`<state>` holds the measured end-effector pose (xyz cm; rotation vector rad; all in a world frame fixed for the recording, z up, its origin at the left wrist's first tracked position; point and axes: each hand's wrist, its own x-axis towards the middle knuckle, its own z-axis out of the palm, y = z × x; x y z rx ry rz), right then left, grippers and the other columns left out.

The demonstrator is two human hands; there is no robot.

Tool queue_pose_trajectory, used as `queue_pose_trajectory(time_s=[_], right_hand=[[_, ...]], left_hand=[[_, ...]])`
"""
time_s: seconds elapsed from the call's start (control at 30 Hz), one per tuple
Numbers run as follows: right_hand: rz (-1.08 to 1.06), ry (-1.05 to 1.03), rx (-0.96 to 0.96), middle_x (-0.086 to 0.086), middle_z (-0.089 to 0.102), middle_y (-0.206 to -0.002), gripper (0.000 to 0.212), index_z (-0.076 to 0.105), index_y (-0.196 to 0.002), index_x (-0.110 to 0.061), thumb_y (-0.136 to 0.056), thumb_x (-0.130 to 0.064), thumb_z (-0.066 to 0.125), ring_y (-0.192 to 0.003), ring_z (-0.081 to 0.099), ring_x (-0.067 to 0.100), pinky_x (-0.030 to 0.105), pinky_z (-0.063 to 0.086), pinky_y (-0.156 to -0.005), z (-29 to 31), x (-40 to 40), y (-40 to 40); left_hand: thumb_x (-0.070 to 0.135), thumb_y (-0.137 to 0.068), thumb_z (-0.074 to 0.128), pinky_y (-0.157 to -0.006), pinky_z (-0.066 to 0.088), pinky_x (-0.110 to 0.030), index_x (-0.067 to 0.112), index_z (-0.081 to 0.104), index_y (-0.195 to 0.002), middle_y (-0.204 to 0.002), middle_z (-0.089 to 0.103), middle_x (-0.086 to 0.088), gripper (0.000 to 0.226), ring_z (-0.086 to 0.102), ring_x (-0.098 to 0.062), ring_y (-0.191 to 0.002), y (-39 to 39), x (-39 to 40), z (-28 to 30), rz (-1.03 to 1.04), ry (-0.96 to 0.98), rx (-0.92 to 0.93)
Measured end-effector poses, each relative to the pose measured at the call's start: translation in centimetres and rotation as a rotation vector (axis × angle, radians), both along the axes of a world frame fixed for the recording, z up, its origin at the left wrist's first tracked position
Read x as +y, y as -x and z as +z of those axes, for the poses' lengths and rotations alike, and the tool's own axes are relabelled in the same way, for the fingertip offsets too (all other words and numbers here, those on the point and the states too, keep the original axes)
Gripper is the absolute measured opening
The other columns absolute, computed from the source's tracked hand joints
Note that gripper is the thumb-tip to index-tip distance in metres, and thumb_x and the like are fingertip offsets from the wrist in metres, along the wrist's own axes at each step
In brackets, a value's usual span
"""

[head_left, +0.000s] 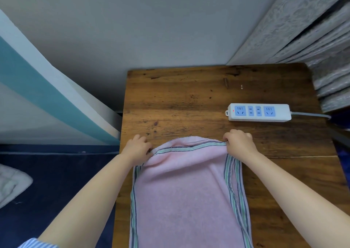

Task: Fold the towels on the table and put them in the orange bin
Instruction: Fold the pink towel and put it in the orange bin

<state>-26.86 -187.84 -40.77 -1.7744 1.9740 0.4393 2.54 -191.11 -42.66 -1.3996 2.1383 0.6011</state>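
Towel was pinched at both far corners, left hand and right hand fingers clamped on the striped edge, probably for folding it flat on the worktop.

Grey wall, wood table, navy floor
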Motion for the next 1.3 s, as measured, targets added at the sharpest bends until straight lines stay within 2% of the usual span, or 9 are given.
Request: queue_pose_trajectory(time_s=[0.33,0.53,0.63,0.73,0.9,1.07,1.13,1.2,1.3], right_hand=[[-0.076,-0.063,0.107,0.008,0.061,-0.114,0.027,0.064,-0.11,-0.014,-0.089,-0.016,0.046,-0.109,0.051,0.025,0.036,0.039,-0.091,0.8,-0.3,-0.8],[-0.153,-0.111,-0.059,0.009,0.064,-0.107,0.025,0.068,-0.101,-0.012,-0.085,-0.01,0.049,-0.101,0.055,0.026,0.036,0.044,-0.09,1.8,-0.7,-1.4],[-0.196,-0.119,-0.189,0.01,0.064,-0.109,0.028,0.07,-0.099,-0.01,-0.085,-0.003,0.047,-0.099,0.057,0.025,0.032,0.049,-0.084,2.2,-1.0,-1.4],[-0.051,-0.093,-0.223,0.011,0.064,-0.109,0.029,0.068,-0.102,-0.009,-0.084,-0.001,0.045,-0.097,0.057,0.025,0.027,0.045,-0.077,2.1,-1.0,-1.9],[0.131,-0.164,-0.279,0.012,0.063,-0.101,0.018,0.061,-0.095,-0.01,-0.086,-0.005,0.046,-0.089,0.056,0.025,0.027,0.039,-0.068,2.0,0.1,-4.2],[0.511,0.0,-0.182,0.01,0.064,-0.097,0.018,0.06,-0.094,-0.013,-0.083,-0.008,0.046,-0.097,0.056,0.028,0.03,0.034,-0.07,1.8,5.6,-6.5],[0.626,0.088,-0.213,0.012,0.067,-0.08,0.017,0.065,-0.082,-0.008,-0.066,-0.001,0.065,-0.082,0.063,0.024,0.026,0.041,-0.065,1.9,8.2,-7.3],[0.557,0.23,-0.356,0.014,0.063,-0.054,0.025,0.064,-0.059,-0.004,-0.042,0.01,0.077,-0.053,0.064,0.024,0.022,0.045,-0.047,1.7,10.1,-7.4],[0.298,0.318,-0.509,0.021,0.065,-0.065,0.018,0.065,-0.064,0.006,-0.054,0.02,0.066,-0.058,0.066,0.03,0.024,0.047,-0.045,1.3,11.0,-7.7]], left_hand=[[0.03,-0.087,0.057,-0.071,0.035,-0.027,0.014,0.058,-0.102,-0.098,0.058,-0.003,0.022,0.046,-0.019,-0.096,-2.3,1.0,1.4,0.106,-0.057,0.162],[0.025,-0.092,0.052,-0.067,0.035,-0.027,0.011,0.06,-0.087,-0.087,0.061,-0.003,0.017,0.045,-0.017,-0.087,-4.1,2.4,2.7,0.074,0.09,0.248],[0.029,-0.094,0.046,-0.065,0.035,-0.028,0.017,0.047,-0.077,-0.079,0.05,0.001,0.02,0.042,-0.016,-0.081,-5.3,3.2,3.1,0.074,0.111,0.18],[0.034,-0.098,0.033,-0.062,0.031,-0.03,0.022,0.032,-0.068,-0.076,0.043,0.001,0.032,0.041,-0.018,-0.076,-6.2,4.3,3.3,0.142,0.047,0.033],[0.03,-0.1,0.025,-0.068,0.033,-0.03,0.01,0.048,-0.094,-0.101,0.058,-0.01,0.031,0.05,-0.026,-0.09,-7.7,6.0,2.8,0.237,-0.054,-0.139],[0.024,-0.097,0.03,-0.063,0.033,-0.03,0.011,0.042,-0.074,-0.085,0.053,-0.008,0.029,0.047,-0.024,-0.077,-8.5,7.4,2.9,0.468,0.009,-0.094],[0.024,-0.096,0.032,-0.061,0.032,-0.03,0.011,0.04,-0.069,-0.087,0.057,-0.011,0.031,0.046,-0.024,-0.074,-8.0,8.1,3.2,0.463,0.057,-0.047],[0.022,-0.095,0.036,-0.059,0.03,-0.029,0.014,0.033,-0.062,-0.086,0.059,-0.011,0.034,0.047,-0.026,-0.072,-7.2,9.1,3.5,0.403,0.093,0.007],[0.022,-0.092,0.042,-0.057,0.026,-0.029,0.015,0.025,-0.057,-0.064,0.044,-0.001,0.039,0.041,-0.025,-0.068,-5.7,10.3,3.8,0.335,0.144,0.048]])
